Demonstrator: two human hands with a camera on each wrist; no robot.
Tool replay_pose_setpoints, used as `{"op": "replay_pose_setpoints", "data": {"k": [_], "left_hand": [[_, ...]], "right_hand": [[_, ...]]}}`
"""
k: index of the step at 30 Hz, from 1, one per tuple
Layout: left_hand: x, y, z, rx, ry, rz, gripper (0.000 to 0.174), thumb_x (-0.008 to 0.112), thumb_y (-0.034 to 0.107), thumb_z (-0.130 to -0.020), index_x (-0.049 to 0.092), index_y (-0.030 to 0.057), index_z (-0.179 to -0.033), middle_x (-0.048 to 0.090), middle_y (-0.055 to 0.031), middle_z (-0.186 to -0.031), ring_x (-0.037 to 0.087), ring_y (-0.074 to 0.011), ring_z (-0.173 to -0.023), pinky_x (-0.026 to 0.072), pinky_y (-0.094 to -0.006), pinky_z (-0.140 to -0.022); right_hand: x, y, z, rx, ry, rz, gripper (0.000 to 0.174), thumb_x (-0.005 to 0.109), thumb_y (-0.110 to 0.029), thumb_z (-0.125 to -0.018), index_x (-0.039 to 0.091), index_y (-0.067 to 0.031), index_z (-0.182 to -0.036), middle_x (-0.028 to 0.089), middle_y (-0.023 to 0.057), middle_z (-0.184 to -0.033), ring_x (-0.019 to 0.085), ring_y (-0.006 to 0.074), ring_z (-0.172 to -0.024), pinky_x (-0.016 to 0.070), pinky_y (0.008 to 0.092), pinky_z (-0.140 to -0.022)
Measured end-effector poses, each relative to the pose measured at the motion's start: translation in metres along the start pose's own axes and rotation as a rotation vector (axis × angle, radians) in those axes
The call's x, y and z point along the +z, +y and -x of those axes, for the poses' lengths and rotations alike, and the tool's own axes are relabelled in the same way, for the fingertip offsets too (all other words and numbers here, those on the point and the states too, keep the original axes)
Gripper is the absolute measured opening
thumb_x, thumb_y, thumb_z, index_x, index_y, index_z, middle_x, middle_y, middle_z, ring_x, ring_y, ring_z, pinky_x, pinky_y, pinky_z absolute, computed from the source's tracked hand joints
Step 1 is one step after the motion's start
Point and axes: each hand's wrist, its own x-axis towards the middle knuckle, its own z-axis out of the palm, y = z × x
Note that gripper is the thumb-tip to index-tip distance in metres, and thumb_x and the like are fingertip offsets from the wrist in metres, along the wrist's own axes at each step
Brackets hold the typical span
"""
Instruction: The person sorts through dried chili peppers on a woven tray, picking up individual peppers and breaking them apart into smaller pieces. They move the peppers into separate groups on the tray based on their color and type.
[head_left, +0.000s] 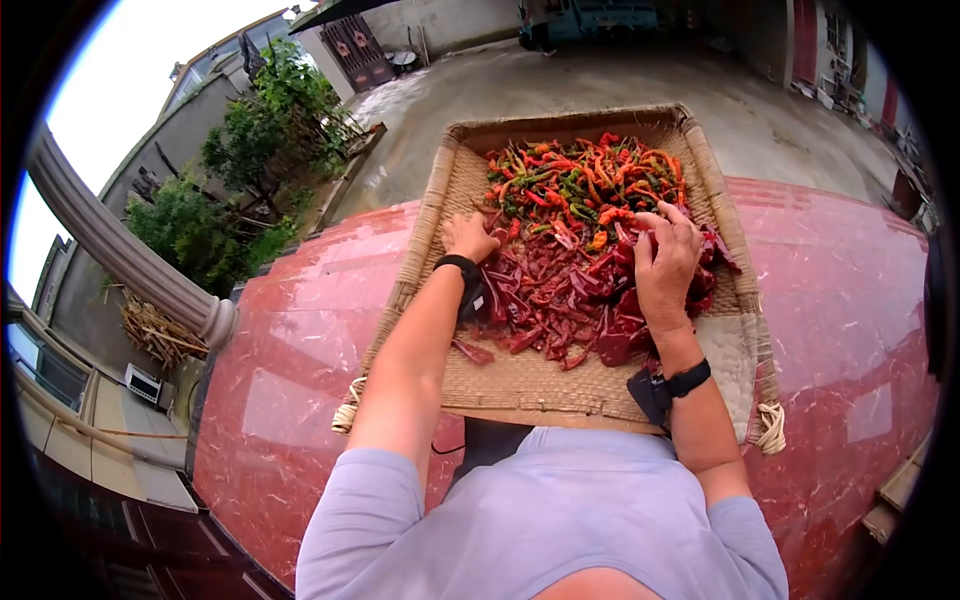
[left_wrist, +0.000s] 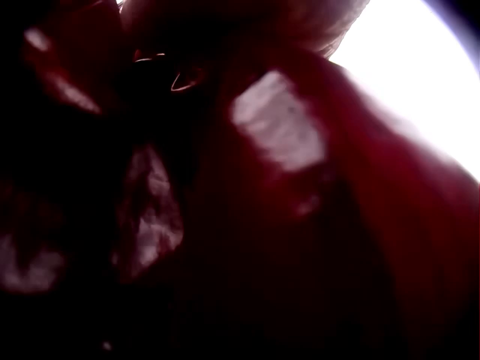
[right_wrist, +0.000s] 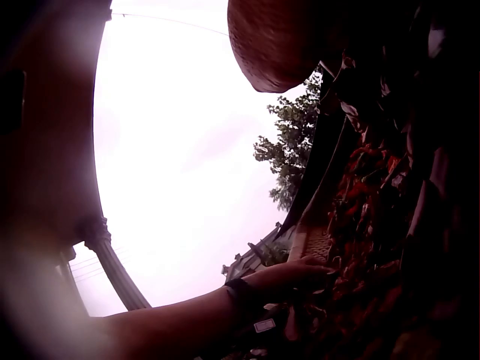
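Note:
A shallow woven tray [head_left: 590, 395] in front of me carries a heap of chilies. Dark red dried chilies [head_left: 530, 290] lie nearest me, with fresher orange, red and green chilies [head_left: 590, 180] behind them. My left hand [head_left: 470, 238] reaches over the left edge of the dried heap, its fingertips among the chilies. In the left wrist view a glossy dark red chili [left_wrist: 277, 187] fills most of the picture. At the heap's right side, my right hand [head_left: 668, 265] has its fingers loosely bent and the thumb apart, right over large dried chilies [head_left: 615, 345].
The tray's thick woven rim [head_left: 745, 270] surrounds the heap. Polished red stone tiles [head_left: 835, 330] lie around it. A stone column [head_left: 130, 240] and green shrubs [head_left: 190, 230] stand to the left, and a blue vehicle [head_left: 590, 18] is parked far back.

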Motion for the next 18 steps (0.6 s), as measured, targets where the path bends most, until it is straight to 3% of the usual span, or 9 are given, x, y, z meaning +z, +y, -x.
{"op": "replay_pose_setpoints", "data": {"k": [3, 4, 7, 8, 11, 14, 17, 18], "left_hand": [[0.002, 0.004, 0.005, -0.023, -0.012, -0.007, 0.044, 0.084, 0.031, -0.078, 0.069, 0.0158, -0.116, 0.044, -0.0193, -0.14, 0.039, -0.0421, -0.132, 0.0362, -0.0518, -0.111], [0.007, 0.0, 0.004, 0.002, 0.024, -0.002, 0.038, 0.084, 0.03, -0.078, 0.07, 0.0157, -0.109, 0.05, -0.019, -0.136, 0.043, -0.0432, -0.128, 0.0387, -0.0523, -0.108], [0.003, 0.0, -0.002, 0.085, -0.112, -0.039, 0.035, 0.085, 0.026, -0.077, 0.07, 0.0156, -0.107, 0.06, -0.0187, -0.124, 0.049, -0.0423, -0.123, 0.0439, -0.052, -0.103], [0.006, 0.002, 0.002, 0.059, -0.02, 0.05, 0.037, 0.086, 0.02, -0.075, 0.071, 0.0122, -0.108, 0.067, -0.0181, -0.114, 0.051, -0.0415, -0.122, 0.0475, -0.0509, -0.099], [0.031, -0.009, -0.018, 0.029, 0.1, 0.355, 0.044, 0.086, 0.014, -0.072, 0.07, 0.0069, -0.112, 0.067, -0.0179, -0.115, 0.055, -0.0393, -0.121, 0.0493, -0.047, -0.097], [0.052, -0.035, -0.051, 0.182, -0.303, 0.654, 0.048, 0.086, 0.011, -0.07, 0.066, 0.0029, -0.113, 0.067, -0.0188, -0.116, 0.06, -0.0377, -0.116, 0.0499, -0.0441, -0.096], [0.021, -0.016, -0.016, 0.345, -0.228, 0.511, 0.047, 0.086, 0.01, -0.07, 0.065, 0.0019, -0.111, 0.068, -0.0196, -0.113, 0.064, -0.0357, -0.108, 0.0511, -0.0424, -0.093], [0.034, -0.023, -0.024, 0.411, -0.19, 0.541, 0.037, 0.081, 0.005, -0.073, 0.066, 0.001, -0.107, 0.068, -0.0197, -0.107, 0.065, -0.034, -0.106, 0.0516, -0.042, -0.092]], "right_hand": [[0.002, -0.002, 0.002, 0.004, -0.016, -0.009, 0.022, 0.067, -0.006, -0.09, 0.07, -0.0127, -0.11, 0.058, 0.0065, -0.129, 0.051, 0.0298, -0.124, 0.0397, 0.045, -0.105], [0.003, -0.001, 0.003, 0.008, -0.023, -0.013, 0.021, 0.066, -0.006, -0.09, 0.07, -0.0127, -0.11, 0.059, 0.0063, -0.128, 0.051, 0.0292, -0.124, 0.0399, 0.0448, -0.104], [0.005, 0.0, 0.004, 0.0, -0.031, -0.014, 0.021, 0.066, -0.007, -0.091, 0.07, -0.0125, -0.111, 0.06, 0.0061, -0.126, 0.052, 0.0287, -0.123, 0.0399, 0.0443, -0.104], [0.005, -0.001, 0.004, -0.004, -0.024, -0.011, 0.02, 0.066, -0.007, -0.092, 0.07, -0.0125, -0.111, 0.061, 0.0061, -0.125, 0.053, 0.0283, -0.123, 0.0399, 0.0439, -0.104], [0.004, -0.002, 0.004, -0.007, -0.026, -0.022, 0.019, 0.067, -0.007, -0.092, 0.07, -0.0125, -0.11, 0.061, 0.0063, -0.125, 0.053, 0.0284, -0.123, 0.04, 0.0437, -0.103], [0.006, -0.003, 0.005, -0.013, -0.02, -0.021, 0.019, 0.067, -0.007, -0.092, 0.07, -0.0122, -0.109, 0.061, 0.0064, -0.125, 0.053, 0.0284, -0.122, 0.0401, 0.0435, -0.103], [0.003, -0.006, 0.003, -0.039, 0.002, -0.035, 0.019, 0.067, -0.006, -0.091, 0.07, -0.0118, -0.109, 0.063, 0.0056, -0.123, 0.054, 0.0283, -0.121, 0.0392, 0.0437, -0.103], [0.001, -0.009, 0.002, -0.076, 0.009, -0.039, 0.019, 0.068, -0.005, -0.091, 0.07, -0.0115, -0.109, 0.063, 0.0056, -0.121, 0.055, 0.0283, -0.119, 0.0406, 0.0431, -0.102]]}}
